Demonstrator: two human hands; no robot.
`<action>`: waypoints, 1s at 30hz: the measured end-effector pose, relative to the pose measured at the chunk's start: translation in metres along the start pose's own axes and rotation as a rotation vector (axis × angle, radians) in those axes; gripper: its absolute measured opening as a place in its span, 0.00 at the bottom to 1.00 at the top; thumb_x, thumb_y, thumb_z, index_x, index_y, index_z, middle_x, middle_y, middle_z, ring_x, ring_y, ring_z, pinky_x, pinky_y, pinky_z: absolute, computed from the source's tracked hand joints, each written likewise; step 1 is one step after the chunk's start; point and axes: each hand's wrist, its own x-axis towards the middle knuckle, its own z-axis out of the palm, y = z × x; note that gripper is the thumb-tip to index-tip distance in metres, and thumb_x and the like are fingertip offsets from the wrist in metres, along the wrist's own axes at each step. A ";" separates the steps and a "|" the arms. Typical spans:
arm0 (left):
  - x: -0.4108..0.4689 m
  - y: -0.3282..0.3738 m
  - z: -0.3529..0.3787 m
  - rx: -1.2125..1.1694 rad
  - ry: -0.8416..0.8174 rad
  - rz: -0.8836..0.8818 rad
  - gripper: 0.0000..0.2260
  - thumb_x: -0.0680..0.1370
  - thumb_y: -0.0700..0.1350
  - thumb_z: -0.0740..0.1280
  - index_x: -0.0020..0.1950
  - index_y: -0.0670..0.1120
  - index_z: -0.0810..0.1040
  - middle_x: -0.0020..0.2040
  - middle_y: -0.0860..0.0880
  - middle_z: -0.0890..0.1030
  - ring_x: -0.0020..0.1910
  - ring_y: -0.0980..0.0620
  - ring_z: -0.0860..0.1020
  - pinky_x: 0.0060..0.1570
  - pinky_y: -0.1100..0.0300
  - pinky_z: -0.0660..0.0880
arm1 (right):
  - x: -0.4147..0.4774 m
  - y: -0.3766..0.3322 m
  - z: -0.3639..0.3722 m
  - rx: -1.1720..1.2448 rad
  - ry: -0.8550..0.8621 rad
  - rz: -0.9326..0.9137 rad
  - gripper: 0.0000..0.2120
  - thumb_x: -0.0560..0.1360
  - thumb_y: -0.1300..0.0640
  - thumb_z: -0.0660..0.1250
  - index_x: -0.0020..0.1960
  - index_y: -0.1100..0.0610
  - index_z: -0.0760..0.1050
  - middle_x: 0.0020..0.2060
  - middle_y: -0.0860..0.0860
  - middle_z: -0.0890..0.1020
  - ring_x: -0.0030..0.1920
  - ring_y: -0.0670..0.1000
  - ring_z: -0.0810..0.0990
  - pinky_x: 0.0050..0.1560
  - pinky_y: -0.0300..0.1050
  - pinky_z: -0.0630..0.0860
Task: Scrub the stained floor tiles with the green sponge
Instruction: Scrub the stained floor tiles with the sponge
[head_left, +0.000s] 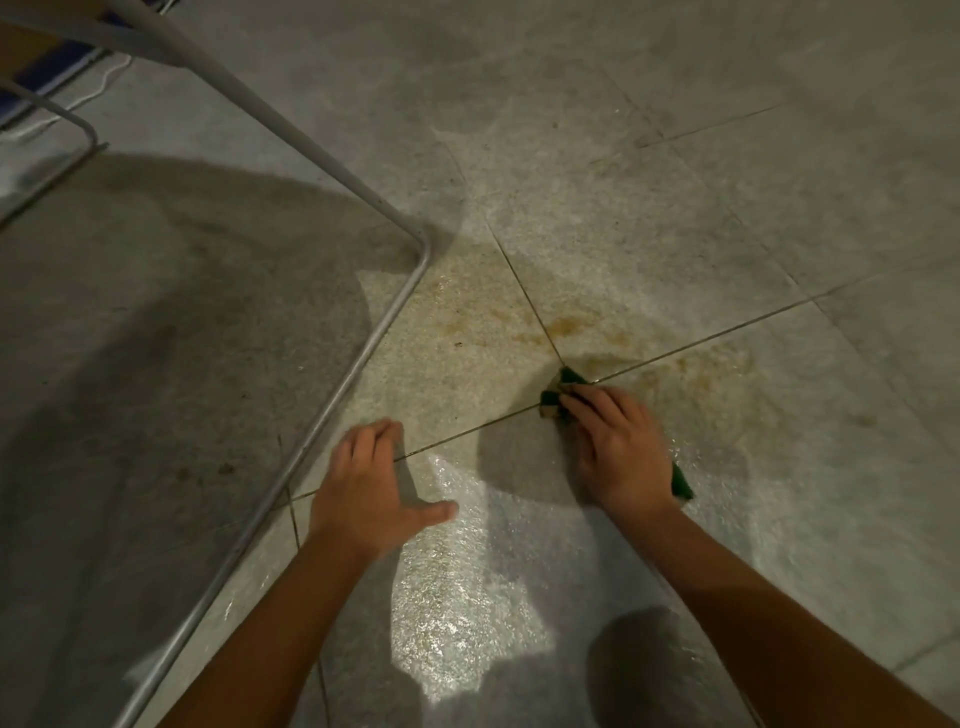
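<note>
The sponge (558, 395) is dark green with a yellowish side, bunched under the right hand (618, 452). One end pokes out past the fingertips (574, 400), and another corner shows by the wrist. The fingers curl over it, pressing it to the tiles (675, 234) where grout lines cross, beside a brown stain (566, 327). The left hand (369, 488) rests spread on wet tile, holding nothing, near a metal frame (363, 358).
</note>
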 end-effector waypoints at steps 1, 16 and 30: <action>-0.003 0.008 0.003 -0.007 0.017 0.038 0.52 0.62 0.72 0.67 0.77 0.49 0.50 0.76 0.53 0.51 0.75 0.49 0.48 0.71 0.49 0.58 | -0.004 0.006 -0.002 -0.008 0.015 0.029 0.19 0.72 0.56 0.56 0.57 0.59 0.78 0.54 0.54 0.80 0.51 0.58 0.77 0.47 0.52 0.75; 0.004 0.073 0.025 0.284 -0.120 0.137 0.58 0.63 0.77 0.58 0.76 0.43 0.34 0.76 0.48 0.34 0.74 0.41 0.32 0.75 0.47 0.41 | -0.003 0.001 0.005 0.024 -0.014 -0.102 0.16 0.74 0.55 0.60 0.56 0.58 0.79 0.53 0.53 0.81 0.50 0.58 0.78 0.43 0.50 0.75; 0.000 0.074 0.022 0.195 -0.120 0.109 0.58 0.62 0.76 0.60 0.76 0.46 0.34 0.76 0.52 0.34 0.74 0.46 0.32 0.75 0.49 0.44 | -0.041 -0.005 0.000 -0.050 0.074 0.000 0.17 0.69 0.62 0.64 0.58 0.60 0.78 0.55 0.55 0.80 0.55 0.56 0.72 0.51 0.50 0.74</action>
